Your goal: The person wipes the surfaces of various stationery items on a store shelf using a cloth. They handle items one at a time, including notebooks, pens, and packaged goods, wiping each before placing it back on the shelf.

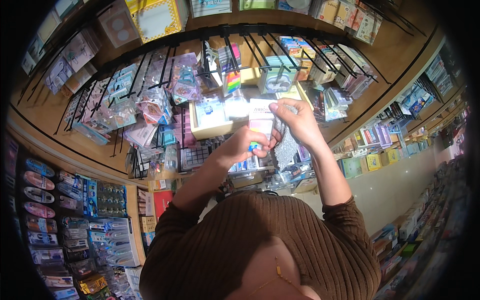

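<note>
Between both hands, in front of the display rack, is a small flat package (261, 125) with a white header and colored stripes near its bottom. My left hand (249, 142), coming from the left of the picture, has its fingers wrapped around the lower part of this package. At the package's top right corner, the thumb of my right hand (294, 116) presses on the header. A gray fuzzy cloth (287, 146) hangs down from under the right hand's fingers. Just behind the package stands a pale wooden box (217, 129) holding several packets.
Black metal hooks (258, 52) stick out from the rack above the hands, many with hanging packets. Packaged stationery (195, 155) fills the level below the wooden box. At the lower left hang blister packs (39, 180); a lower shelf of boxes (375, 161) runs along the right.
</note>
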Available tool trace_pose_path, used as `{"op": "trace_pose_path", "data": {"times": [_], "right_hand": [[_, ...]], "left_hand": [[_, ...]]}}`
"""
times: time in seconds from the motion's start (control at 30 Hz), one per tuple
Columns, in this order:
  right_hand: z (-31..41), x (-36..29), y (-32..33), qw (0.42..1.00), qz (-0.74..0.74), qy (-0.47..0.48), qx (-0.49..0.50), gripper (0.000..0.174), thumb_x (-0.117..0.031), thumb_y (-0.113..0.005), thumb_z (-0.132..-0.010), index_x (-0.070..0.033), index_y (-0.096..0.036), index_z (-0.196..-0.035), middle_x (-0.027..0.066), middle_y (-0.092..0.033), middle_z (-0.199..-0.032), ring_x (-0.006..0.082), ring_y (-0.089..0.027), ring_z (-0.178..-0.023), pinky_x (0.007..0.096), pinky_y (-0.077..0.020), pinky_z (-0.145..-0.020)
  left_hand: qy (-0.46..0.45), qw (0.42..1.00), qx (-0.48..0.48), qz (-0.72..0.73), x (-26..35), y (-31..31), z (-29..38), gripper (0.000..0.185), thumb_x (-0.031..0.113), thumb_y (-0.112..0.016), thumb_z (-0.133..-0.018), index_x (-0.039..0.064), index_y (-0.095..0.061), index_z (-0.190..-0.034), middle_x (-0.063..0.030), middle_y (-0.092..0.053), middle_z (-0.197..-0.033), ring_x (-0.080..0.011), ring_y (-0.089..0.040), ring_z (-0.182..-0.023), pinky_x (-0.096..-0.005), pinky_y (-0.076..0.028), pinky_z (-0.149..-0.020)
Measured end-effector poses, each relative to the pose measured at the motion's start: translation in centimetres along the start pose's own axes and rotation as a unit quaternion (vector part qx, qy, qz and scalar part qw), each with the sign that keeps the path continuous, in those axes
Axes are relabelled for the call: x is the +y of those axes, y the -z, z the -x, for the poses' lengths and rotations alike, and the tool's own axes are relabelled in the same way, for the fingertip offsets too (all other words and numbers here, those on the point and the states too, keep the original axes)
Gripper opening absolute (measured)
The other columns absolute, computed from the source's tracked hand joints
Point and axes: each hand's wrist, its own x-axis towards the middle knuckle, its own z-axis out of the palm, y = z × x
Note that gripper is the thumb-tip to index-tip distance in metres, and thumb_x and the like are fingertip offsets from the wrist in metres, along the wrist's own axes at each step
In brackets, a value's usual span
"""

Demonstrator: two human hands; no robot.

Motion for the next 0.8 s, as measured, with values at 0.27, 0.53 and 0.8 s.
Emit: {"op": "trace_pose_path", "data": {"times": [0.27, 0.53, 0.8], "right_hand": [[-3.7, 0.7, 0.0, 0.985, 0.077, 0.072, 0.139, 0.024, -0.020, -0.062, -0.081, 0.003, -0.063, -0.079, 0.0073, -0.059, -0.059, 0.0087, -0.052, -0.055, 0.0269, -0.0418, -0.052], [-5.7, 0.1, -0.9, 0.930, 0.256, 0.093, 0.248, 0.030, -0.032, -0.060, -0.077, -0.003, -0.069, -0.081, 0.0157, -0.060, -0.056, 0.0288, -0.063, -0.057, 0.0349, -0.0472, -0.056], [-5.7, 0.2, -1.4, 0.900, 0.325, 0.104, 0.272, 0.027, -0.032, -0.060, -0.076, -0.007, -0.070, -0.080, 0.0174, -0.060, -0.058, 0.0328, -0.062, -0.058, 0.0389, -0.0480, -0.057]], "left_hand": [[0.012, 1.000, -0.003, -0.020, 3.6, 2.5, -4.7, 0.023, -0.004, -0.049, -0.069, -0.008, -0.052, -0.092, -0.0157, -0.054, -0.076, -0.0143, -0.047, -0.060, -0.0183, -0.029, -0.040], [0.004, 0.999, -0.024, 0.032, 4.5, 4.2, -6.4, 0.025, -0.002, -0.047, -0.070, -0.008, -0.051, -0.094, -0.0203, -0.056, -0.077, -0.0191, -0.050, -0.058, -0.0178, -0.031, -0.037], [0.027, 0.999, 0.032, -0.021, 4.8, 4.5, -6.3, 0.025, 0.001, -0.050, -0.071, -0.004, -0.054, -0.095, -0.0200, -0.059, -0.084, -0.0222, -0.059, -0.070, -0.0220, -0.041, -0.047]]}}
